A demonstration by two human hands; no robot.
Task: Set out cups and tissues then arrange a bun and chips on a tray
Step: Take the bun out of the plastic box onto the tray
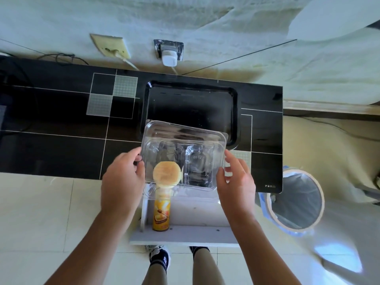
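Observation:
A clear plastic clamshell box (195,153) is held over the near edge of the black table (61,124). My left hand (123,177) grips its left side and my right hand (236,179) its right side. A round pale bun (167,174) sits in the box's near left compartment. The lid stands open toward the far side. Behind the box lies an empty black tray (191,103) on the table. A yellow chips can (161,212) stands on a small white shelf (185,236) below the box. No cups or tissues are in view.
A bin lined with a bag (296,200) stands on the floor right of the table. Wall sockets with a white plug (169,58) and cables are behind the table. My feet (160,258) are on the tiled floor under the shelf.

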